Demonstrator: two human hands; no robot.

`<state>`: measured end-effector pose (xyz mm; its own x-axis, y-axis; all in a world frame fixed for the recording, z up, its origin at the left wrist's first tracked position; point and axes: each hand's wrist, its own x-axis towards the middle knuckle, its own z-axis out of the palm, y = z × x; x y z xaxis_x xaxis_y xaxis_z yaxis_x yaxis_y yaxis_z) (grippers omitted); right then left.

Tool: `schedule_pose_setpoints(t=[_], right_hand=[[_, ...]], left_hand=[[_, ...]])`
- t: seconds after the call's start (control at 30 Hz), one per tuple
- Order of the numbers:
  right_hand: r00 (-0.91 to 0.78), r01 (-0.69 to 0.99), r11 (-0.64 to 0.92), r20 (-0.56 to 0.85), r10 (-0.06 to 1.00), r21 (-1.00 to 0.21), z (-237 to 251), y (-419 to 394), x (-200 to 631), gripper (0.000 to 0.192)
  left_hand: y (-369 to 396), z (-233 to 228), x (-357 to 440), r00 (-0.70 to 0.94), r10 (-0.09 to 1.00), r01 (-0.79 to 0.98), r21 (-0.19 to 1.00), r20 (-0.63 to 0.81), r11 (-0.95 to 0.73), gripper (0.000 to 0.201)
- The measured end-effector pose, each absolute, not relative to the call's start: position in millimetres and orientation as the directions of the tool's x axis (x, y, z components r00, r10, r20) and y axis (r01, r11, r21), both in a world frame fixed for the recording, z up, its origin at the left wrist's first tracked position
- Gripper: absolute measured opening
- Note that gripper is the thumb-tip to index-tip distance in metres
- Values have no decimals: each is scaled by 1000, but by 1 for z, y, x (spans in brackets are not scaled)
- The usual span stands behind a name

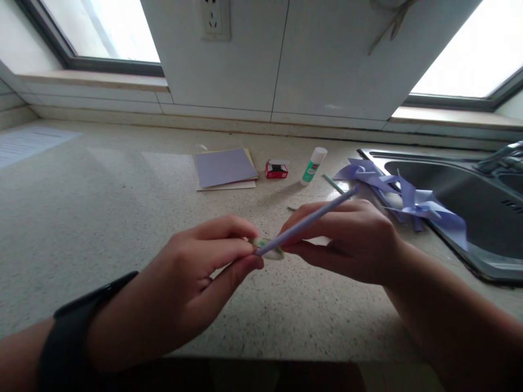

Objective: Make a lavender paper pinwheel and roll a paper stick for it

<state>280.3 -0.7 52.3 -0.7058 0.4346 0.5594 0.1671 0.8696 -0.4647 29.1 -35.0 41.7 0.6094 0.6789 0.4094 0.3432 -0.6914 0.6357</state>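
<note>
A thin lilac rolled-paper stick (310, 220) slants up to the right in front of me. My left hand (204, 261) is closed, its thumb and fingers pinching the stick's lower end. Behind that end is a small round roll (274, 253), pale with green marks, which looks like a tape roll. My right hand (347, 239) is closed too, with fingertips at the roll's right edge and the stick lying across its fingers. How firmly each hand grips the roll is partly hidden.
Lilac paper pinwheels (420, 204) rest by the metal sink (482, 218) at right. Farther back are a glue stick (314, 166), a small red box (277, 169) and stacked coloured paper (224, 167). A green stick (333, 183) lies behind my right hand. Printed paper (32, 141) is far left.
</note>
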Motion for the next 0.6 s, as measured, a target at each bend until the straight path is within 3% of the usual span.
schedule_pose_setpoints(t=[0.13, 0.23, 0.37, 0.6], right_hand=[[-723, 241, 932, 590, 359, -270, 56, -6, 281, 9], [-745, 260, 939, 572, 344, -227, 52, -8, 279, 11], [-659, 267, 919, 641, 394, -291, 45, -9, 274, 18], [-503, 180, 843, 690, 521, -506, 41, -8, 269, 28]], left_hand=[[-39, 46, 33, 579, 755, 299, 781, 308, -548, 21], [-39, 44, 35, 570, 785, 262, 852, 243, -454, 21], [-33, 38, 36, 529, 827, 170, 931, 191, -323, 26], [-24, 29, 36, 416, 899, -131, 987, 136, -88, 24]])
